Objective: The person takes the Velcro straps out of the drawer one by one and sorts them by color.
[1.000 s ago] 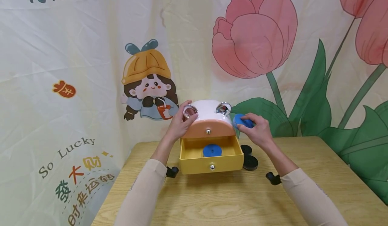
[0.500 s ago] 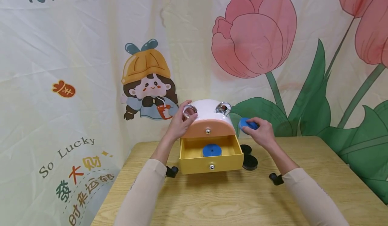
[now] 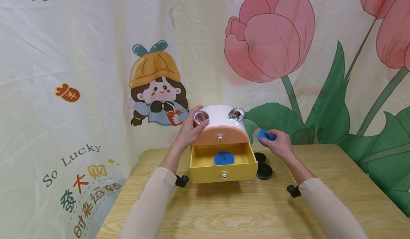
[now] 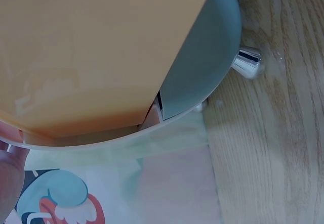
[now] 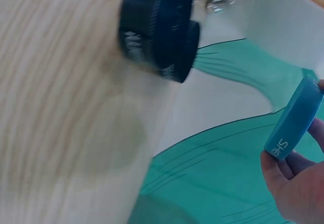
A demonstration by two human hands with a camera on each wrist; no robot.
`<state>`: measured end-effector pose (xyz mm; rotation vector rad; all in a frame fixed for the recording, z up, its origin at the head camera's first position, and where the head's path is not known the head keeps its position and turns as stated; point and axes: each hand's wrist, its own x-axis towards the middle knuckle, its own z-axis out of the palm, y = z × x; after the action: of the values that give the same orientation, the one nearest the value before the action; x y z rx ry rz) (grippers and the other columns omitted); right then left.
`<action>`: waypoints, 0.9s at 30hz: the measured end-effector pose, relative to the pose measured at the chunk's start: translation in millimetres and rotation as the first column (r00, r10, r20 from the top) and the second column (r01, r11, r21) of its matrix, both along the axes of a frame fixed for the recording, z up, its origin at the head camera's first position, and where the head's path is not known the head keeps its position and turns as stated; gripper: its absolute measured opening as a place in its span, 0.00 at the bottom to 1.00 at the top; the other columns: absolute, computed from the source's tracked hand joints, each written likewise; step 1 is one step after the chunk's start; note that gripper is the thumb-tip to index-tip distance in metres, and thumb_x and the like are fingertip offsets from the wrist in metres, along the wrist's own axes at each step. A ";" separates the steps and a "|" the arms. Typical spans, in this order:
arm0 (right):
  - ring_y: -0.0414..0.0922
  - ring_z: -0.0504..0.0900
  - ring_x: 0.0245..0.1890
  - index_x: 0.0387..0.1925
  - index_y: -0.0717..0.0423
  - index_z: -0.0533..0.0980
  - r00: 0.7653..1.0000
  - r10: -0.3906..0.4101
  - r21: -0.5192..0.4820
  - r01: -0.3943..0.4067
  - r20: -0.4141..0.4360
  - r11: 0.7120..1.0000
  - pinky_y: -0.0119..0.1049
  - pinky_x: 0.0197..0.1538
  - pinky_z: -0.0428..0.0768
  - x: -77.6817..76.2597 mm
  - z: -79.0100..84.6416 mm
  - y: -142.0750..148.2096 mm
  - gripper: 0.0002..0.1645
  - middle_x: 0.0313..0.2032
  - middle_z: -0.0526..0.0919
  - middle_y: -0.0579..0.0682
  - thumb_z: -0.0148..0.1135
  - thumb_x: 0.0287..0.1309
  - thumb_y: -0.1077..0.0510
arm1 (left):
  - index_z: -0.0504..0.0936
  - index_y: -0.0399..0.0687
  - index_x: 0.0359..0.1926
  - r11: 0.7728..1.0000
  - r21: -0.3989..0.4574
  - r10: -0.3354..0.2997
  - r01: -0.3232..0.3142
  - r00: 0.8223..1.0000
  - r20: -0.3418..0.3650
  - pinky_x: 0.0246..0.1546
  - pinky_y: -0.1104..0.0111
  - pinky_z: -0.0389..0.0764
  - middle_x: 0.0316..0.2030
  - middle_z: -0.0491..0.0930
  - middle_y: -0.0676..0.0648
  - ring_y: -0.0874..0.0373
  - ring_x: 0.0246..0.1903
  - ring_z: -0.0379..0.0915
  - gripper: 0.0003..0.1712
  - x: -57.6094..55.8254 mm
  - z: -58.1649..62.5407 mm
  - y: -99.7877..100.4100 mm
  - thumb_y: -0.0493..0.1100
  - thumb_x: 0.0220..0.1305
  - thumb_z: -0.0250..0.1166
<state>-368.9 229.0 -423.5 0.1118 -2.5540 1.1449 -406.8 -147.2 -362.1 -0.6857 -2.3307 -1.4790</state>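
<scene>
My left hand (image 3: 190, 128) grips the upper left of a small white drawer cabinet (image 3: 221, 115), fingers and thumb around its chrome ring (image 3: 201, 117). The peach top drawer (image 3: 208, 139) is closed, while the yellow lower drawer (image 3: 205, 175) is pulled out. Inside the yellow drawer lies a thick blue disc (image 3: 224, 158) with a small hole at its centre. To the right of the cabinet, above the table, my right hand (image 3: 280, 143) pinches a second blue disc (image 5: 296, 118) by its edge; white letters show on its side.
Two black discs (image 3: 264, 172) stand on the table just right of the yellow drawer, one behind the other. A printed curtain (image 3: 205, 53) hangs behind the wooden table (image 3: 224, 210). Black wrist cameras (image 3: 293, 191) sit beside both forearms.
My right hand has moved right and slightly down, away from the cabinet, carrying the blue disc. My left hand and the drawers stay as they were.
</scene>
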 end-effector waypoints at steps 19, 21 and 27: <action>0.69 0.78 0.62 0.62 0.67 0.77 0.988 -0.033 0.101 0.018 0.151 0.995 0.64 0.62 0.78 -15.0 -40.4 23.2 0.31 0.62 0.78 0.72 0.67 0.68 0.49 | 0.60 0.66 0.78 1.000 0.019 -0.002 0.002 1.000 0.021 0.64 0.48 0.77 0.64 0.73 0.41 0.43 0.58 0.74 0.40 1.1 -0.7 1.0 0.57 0.71 0.68; 0.69 0.78 0.62 0.62 0.67 0.77 0.986 -0.036 0.109 0.018 0.162 0.994 0.63 0.62 0.78 -15.4 -43.8 25.4 0.31 0.62 0.78 0.72 0.67 0.68 0.49 | 0.61 0.66 0.78 1.000 0.018 -0.002 0.001 1.000 0.019 0.64 0.48 0.77 0.64 0.73 0.41 0.43 0.58 0.74 0.40 1.4 -0.6 0.7 0.57 0.71 0.68; 0.68 0.78 0.61 0.60 0.68 0.79 0.984 -0.039 0.156 0.012 0.174 0.988 0.62 0.61 0.78 -18.1 -52.5 30.7 0.30 0.61 0.80 0.71 0.69 0.65 0.50 | 0.61 0.64 0.78 1.000 0.018 -0.010 0.010 1.000 0.003 0.64 0.48 0.77 0.63 0.73 0.40 0.43 0.58 0.74 0.40 -0.1 -0.9 -0.2 0.58 0.71 0.67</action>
<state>-387.0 259.8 -476.0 0.0148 -2.7910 0.9860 -406.8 -147.5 -363.0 -0.6923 -2.3170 -1.5038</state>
